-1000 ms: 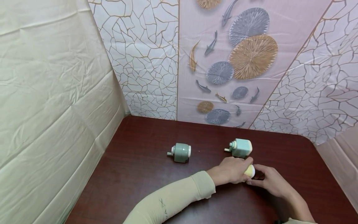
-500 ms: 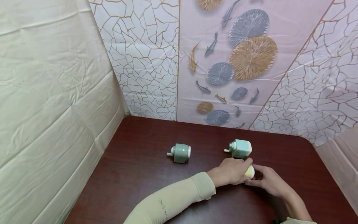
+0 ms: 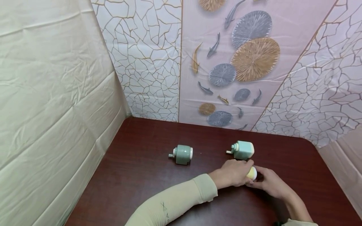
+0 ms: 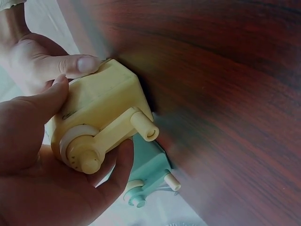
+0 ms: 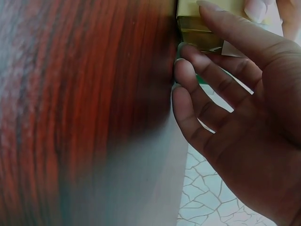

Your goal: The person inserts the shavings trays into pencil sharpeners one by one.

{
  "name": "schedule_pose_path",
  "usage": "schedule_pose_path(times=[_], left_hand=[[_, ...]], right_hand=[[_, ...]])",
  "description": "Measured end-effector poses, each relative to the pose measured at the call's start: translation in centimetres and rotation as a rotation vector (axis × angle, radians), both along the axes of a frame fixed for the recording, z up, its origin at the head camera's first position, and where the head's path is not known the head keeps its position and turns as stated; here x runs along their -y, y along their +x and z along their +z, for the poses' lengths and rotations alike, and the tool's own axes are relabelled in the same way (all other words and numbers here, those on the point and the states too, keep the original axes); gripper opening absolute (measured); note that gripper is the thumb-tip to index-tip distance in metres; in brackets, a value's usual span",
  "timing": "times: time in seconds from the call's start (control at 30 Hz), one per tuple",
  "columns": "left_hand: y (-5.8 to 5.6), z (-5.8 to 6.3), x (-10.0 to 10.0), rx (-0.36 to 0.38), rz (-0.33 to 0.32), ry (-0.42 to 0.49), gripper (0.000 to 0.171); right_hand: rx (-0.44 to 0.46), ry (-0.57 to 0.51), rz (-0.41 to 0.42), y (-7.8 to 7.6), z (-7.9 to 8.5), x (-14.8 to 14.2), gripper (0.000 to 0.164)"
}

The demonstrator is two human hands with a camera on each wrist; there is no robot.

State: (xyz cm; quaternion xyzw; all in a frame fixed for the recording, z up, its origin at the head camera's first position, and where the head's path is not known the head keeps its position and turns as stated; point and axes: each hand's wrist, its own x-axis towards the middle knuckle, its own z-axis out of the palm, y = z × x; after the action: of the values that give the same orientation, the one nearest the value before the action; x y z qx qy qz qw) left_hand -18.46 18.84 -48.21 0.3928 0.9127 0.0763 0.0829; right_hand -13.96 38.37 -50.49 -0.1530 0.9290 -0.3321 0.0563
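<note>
A yellow hand-crank pencil sharpener (image 4: 106, 101) lies between my two hands at the right of the table. My left hand (image 3: 236, 173) grips it around the crank end, the thumb on one side and fingers curled on the other. At its white-rimmed end, my right hand (image 3: 272, 183) pinches it between thumb and fingertips. The right wrist view shows a see-through part (image 5: 201, 34) of the sharpener beside those fingertips. Just beyond my left hand sits a light teal pencil sharpener (image 3: 244, 149). Farther left rests a darker green, rounded one (image 3: 183, 154). Both have cranks pointing left.
The dark red-brown wooden table (image 3: 147, 182) carries everything. Behind it hangs a patterned cloth (image 3: 147, 62) with fish and round leaf shapes. A pale cloth (image 3: 56, 119) drapes along the left side.
Both hands keep their hold on the yellow pencil sharpener. The right hand has shifted very slightly left with the sharpener's end. The other two sharpeners stay put.
</note>
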Motion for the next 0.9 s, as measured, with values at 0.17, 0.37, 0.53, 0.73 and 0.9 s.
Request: schedule_pose_path(times=[0.17,0.37,0.53,0.73,0.9], left_hand=[[-0.1,-0.2,0.0,-0.018,-0.001,0.003,0.05],[0.2,-0.2,0.1,-0.043,-0.034,-0.009,0.053],[0.2,-0.3,0.4,-0.094,-0.09,-0.012,0.056],[-0.2,-1.0,0.6,-0.112,-0.13,0.006,0.057],[-0.3,-1.2,0.7,-0.137,-0.134,0.026,0.054]], right_hand=[[-0.002,0.009,-0.018,-0.1,-0.1,0.1,0.037],[0.038,-0.007,-0.016,0.3,0.0,0.1,0.037],[0.059,-0.014,-0.025,0.6,0.1,0.0,0.038],[0.04,0.005,-0.03,0.5,0.0,0.1,0.038],[0.03,0.027,-0.016,0.5,0.0,0.4,0.043]])
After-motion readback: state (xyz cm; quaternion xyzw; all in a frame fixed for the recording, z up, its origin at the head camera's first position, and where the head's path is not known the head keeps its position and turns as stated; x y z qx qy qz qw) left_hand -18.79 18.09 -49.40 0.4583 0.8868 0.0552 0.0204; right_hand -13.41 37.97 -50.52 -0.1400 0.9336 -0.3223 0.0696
